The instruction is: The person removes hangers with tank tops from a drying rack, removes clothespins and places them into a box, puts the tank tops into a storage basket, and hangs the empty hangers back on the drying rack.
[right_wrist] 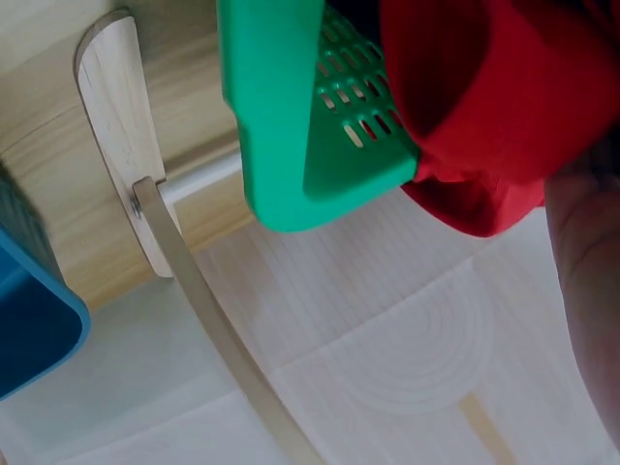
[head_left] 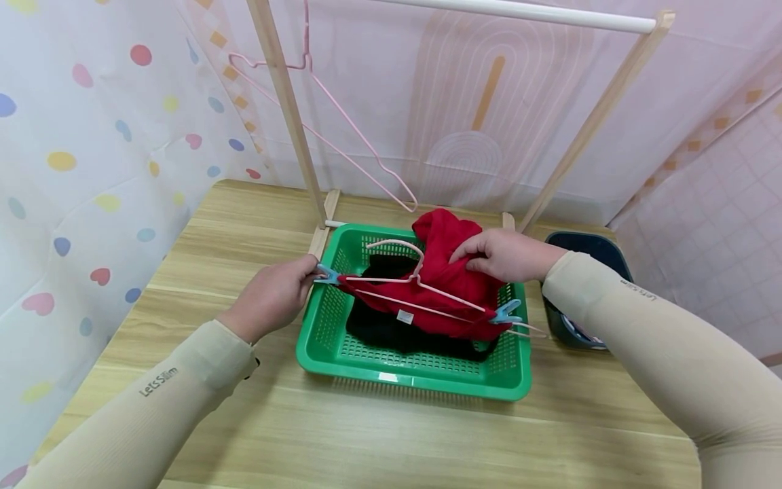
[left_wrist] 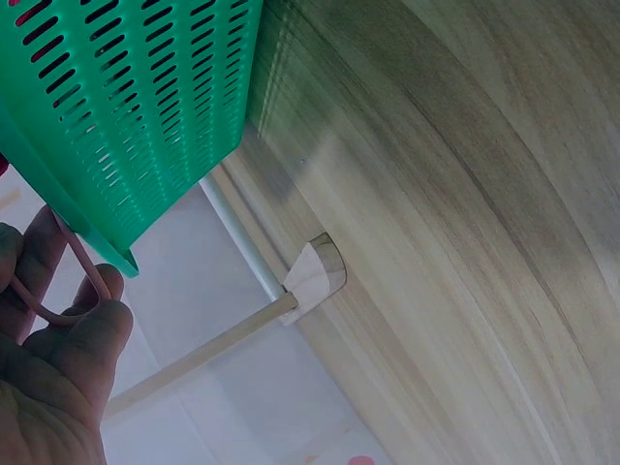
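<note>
In the head view, my left hand (head_left: 271, 295) grips one end of a pink clothes hanger (head_left: 391, 242), beside a blue clothespin (head_left: 328, 274). The left wrist view shows the hanger's looped end (left_wrist: 85, 262) among the fingers. A red garment (head_left: 442, 265) is fastened along the hanger by that clothespin and another blue clothespin (head_left: 506, 312) at the opposite end. My right hand (head_left: 504, 255) pinches the red cloth, its fingertips partly hidden in the folds. Beneath lies black cloth (head_left: 391, 336) inside a green basket (head_left: 412, 388).
A wooden drying rack (head_left: 287, 102) with a white top rod (head_left: 513, 8) rises behind the basket. Another pink hanger (head_left: 360, 129) hangs at its left side. To the basket's right stands a dark blue bin (head_left: 589, 241). Patterned curtains surround the wooden table (head_left: 391, 448).
</note>
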